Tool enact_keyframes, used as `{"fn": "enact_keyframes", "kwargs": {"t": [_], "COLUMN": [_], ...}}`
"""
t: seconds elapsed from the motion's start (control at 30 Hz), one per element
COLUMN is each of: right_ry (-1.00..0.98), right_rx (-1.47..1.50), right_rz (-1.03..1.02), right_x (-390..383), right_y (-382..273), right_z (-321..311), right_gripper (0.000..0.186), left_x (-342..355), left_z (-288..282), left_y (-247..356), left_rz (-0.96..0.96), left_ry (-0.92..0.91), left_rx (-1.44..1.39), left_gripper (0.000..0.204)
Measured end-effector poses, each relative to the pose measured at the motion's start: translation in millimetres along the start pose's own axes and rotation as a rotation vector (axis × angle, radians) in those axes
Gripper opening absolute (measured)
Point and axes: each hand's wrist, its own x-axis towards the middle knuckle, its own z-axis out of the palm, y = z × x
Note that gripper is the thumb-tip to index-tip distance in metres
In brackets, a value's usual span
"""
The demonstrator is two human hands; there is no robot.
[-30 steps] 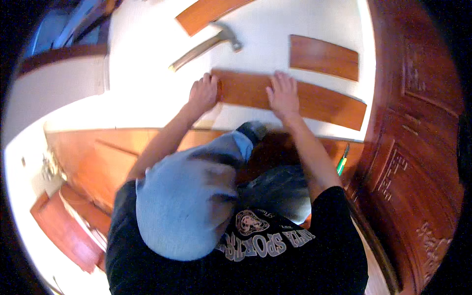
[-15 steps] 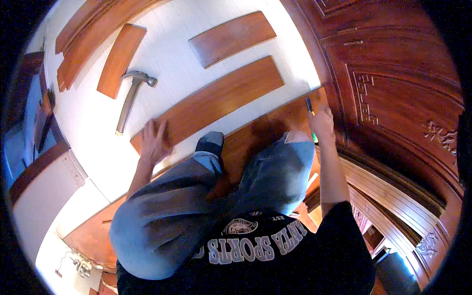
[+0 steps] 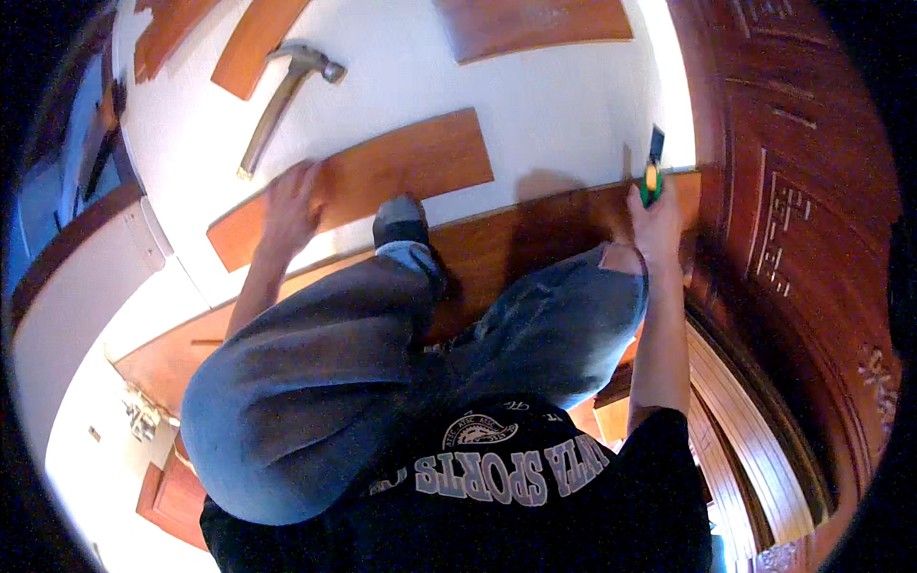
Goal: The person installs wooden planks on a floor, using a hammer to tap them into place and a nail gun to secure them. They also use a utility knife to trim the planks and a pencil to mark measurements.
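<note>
Pressing our left hand point(image 3: 287, 205) flat on a loose plank point(image 3: 353, 186) lying on the white underlay point(image 3: 564, 105) just beyond the laid boards point(image 3: 535, 229), we grip a green-handled tool point(image 3: 652, 172) in our right hand point(image 3: 654, 215) at the boards' edge. A hammer point(image 3: 287, 95) and spare planks point(image 3: 535, 24) lie farther out; most underlay remains uncovered.

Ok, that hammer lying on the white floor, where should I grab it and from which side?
Take the hammer by the lower end of its long handle, reaching over the loose plank under the left hand. The handle lies flat and angled toward that hand, bare floor either side; the head points away.
</note>
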Motion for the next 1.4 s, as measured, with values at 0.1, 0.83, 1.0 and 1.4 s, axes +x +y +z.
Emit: {"fn": "enact_keyframes", "kwargs": {"t": [0.1, 0.83, 1.0, 1.4], "right_ry": [-0.163, -0.189, -0.21, -0.295], "right_rx": [0.143, -0.07, -0.133, -0.174], "right_rz": [-0.109, -0.164, -0.154, -0.09], "right_x": [7.8, 4.0, 9.3, 21.4], "right_y": [-51.1, -163.1, -169.8, -176.7], "right_z": [48.8, 169.1, 170.0, 164.3], "right_gripper": [0.052, 0.037, 0.038, 0.035], "left_x": [53.6, 165.3, 166.1, 160.2], "left_z": [-7.3, 29.5, 36.2, 43.3], "left_y": [74.7, 114.9, 110.6, 114.2], "left_rz": [0.27, 0.709, 0.72, 0.648], "left_ry": [0.001, 0.215, 0.23, 0.11], "left_rx": [-0.135, -0.434, -0.476, -0.404], "left_gripper": [0.072, 0.029, 0.03, 0.03]}}
